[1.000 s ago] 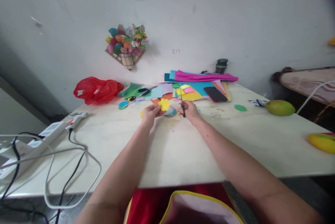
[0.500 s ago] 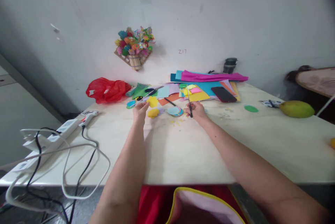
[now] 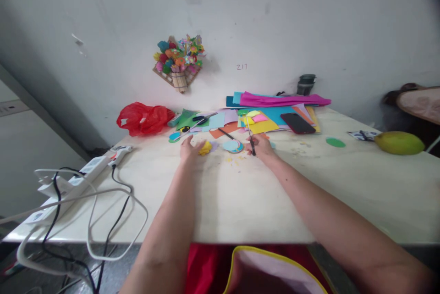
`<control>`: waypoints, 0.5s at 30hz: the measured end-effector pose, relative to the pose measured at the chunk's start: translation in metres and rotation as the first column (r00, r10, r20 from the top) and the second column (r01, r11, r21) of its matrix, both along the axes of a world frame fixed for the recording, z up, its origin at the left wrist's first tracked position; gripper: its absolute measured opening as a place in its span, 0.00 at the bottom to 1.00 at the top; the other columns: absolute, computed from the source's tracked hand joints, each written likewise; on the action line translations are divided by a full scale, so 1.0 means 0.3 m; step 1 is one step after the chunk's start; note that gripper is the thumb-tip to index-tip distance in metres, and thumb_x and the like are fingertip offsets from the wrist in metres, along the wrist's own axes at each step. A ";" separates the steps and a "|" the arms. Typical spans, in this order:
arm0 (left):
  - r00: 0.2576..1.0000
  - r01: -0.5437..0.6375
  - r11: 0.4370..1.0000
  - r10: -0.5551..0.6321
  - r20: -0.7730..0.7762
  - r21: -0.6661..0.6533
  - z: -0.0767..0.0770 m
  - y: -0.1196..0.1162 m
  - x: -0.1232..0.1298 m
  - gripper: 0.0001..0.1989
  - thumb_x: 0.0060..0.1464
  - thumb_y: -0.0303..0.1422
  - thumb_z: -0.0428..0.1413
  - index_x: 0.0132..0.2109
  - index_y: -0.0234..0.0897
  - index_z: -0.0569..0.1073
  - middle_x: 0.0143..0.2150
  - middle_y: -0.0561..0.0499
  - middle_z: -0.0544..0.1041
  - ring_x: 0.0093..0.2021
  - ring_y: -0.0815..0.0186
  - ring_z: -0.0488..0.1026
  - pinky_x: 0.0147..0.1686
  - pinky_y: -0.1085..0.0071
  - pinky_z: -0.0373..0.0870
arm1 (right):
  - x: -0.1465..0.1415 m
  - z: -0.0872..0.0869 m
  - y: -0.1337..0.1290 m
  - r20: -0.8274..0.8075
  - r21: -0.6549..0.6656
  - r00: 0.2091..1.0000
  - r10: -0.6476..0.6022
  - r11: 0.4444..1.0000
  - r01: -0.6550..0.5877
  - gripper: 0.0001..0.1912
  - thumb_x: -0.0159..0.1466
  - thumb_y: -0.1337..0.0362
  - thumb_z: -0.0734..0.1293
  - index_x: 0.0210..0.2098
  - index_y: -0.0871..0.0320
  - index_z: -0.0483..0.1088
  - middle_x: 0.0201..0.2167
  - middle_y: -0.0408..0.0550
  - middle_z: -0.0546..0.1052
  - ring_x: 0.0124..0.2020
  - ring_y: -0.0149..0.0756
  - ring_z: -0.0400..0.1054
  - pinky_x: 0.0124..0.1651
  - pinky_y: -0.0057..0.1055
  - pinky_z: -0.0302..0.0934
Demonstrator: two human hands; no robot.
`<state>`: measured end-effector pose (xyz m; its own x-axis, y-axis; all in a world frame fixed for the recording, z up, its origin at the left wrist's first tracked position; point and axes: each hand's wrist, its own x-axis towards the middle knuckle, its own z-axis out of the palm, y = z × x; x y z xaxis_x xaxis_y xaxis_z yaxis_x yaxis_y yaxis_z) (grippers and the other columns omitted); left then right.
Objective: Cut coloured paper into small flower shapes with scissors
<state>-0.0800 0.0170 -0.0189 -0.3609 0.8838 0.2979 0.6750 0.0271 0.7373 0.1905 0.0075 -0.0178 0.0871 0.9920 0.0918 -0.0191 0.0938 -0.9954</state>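
My right hand (image 3: 261, 146) grips a pair of scissors (image 3: 253, 148) by the dark handles, its blades pointing up and away over the table. Beside a small yellow paper heap (image 3: 205, 148) is my left hand (image 3: 190, 149), thumb and fingers apart, with nothing visible between them. The thumb reaches the heap's edge; whether it touches cannot be made out. Between the hands lies a light blue paper disc (image 3: 231, 146) on a multicoloured round piece. A dark pen-like stick (image 3: 225, 134) lies behind it. Small yellow scraps (image 3: 233, 161) are scattered in front.
Coloured sheets (image 3: 216, 120), a second pair of scissors (image 3: 202, 119) and a phone (image 3: 298, 123) lie at the back. A red plastic bag (image 3: 144, 118) and a power strip (image 3: 74, 184) with cables are left. A green disc (image 3: 335, 142) and a mango-like fruit (image 3: 398, 142) lie right.
My left hand has opened and moved down to the yellow heap; the yellow piece it held up is no longer seen apart. The right hand keeps the scissors. The view has shifted slightly.
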 end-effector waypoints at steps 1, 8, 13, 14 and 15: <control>0.995 0.082 0.997 -0.083 -0.059 -0.005 0.001 -0.004 0.015 0.39 0.38 0.45 0.63 0.56 0.33 0.65 0.57 0.36 0.68 0.58 0.49 0.63 0.53 0.60 0.59 | 0.000 -0.002 0.001 0.004 -0.001 1.000 -0.001 1.000 0.001 0.12 0.44 0.72 0.68 0.28 0.59 0.64 0.14 0.34 0.68 0.11 0.26 0.62 0.14 0.21 0.57; 0.880 0.277 0.955 -0.298 -0.370 -0.109 -0.039 -0.003 0.082 0.35 0.45 0.45 0.58 0.60 0.40 0.62 0.63 0.39 0.60 0.63 0.50 0.54 0.58 0.57 0.51 | 0.001 -0.014 0.007 0.004 -0.001 1.000 0.022 1.000 -0.022 0.12 0.43 0.71 0.69 0.28 0.59 0.64 0.13 0.34 0.67 0.11 0.25 0.61 0.15 0.22 0.59; 0.879 0.232 0.969 -0.246 -0.409 -0.083 -0.035 0.016 0.102 0.30 0.47 0.45 0.57 0.56 0.41 0.67 0.55 0.39 0.66 0.57 0.50 0.60 0.55 0.59 0.57 | -0.002 -0.015 0.005 -0.007 0.020 0.999 0.041 0.999 -0.041 0.12 0.43 0.71 0.68 0.28 0.59 0.64 0.13 0.34 0.67 0.11 0.25 0.60 0.15 0.22 0.59; 0.879 0.240 0.968 -0.251 -0.406 -0.080 -0.032 0.022 0.105 0.30 0.46 0.45 0.58 0.55 0.41 0.69 0.56 0.39 0.65 0.58 0.50 0.59 0.56 0.59 0.56 | -0.002 -0.016 0.005 -0.009 0.023 0.999 0.045 0.999 -0.045 0.12 0.43 0.71 0.68 0.28 0.58 0.64 0.13 0.34 0.67 0.11 0.24 0.60 0.15 0.22 0.59; 0.877 0.257 0.963 -0.267 -0.399 -0.079 -0.030 0.029 0.108 0.29 0.44 0.46 0.59 0.54 0.41 0.70 0.57 0.40 0.63 0.59 0.49 0.58 0.56 0.59 0.56 | -0.003 -0.017 0.006 -0.006 0.024 0.999 0.049 0.999 -0.049 0.12 0.43 0.71 0.68 0.28 0.58 0.64 0.13 0.34 0.67 0.11 0.25 0.60 0.15 0.23 0.59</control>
<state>-0.0478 0.0255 -0.0279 0.0315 0.9377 0.3460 0.8981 -0.1785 0.4018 0.1897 0.0093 -0.0231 0.0389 0.9926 0.1148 -0.0307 0.1160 -0.9928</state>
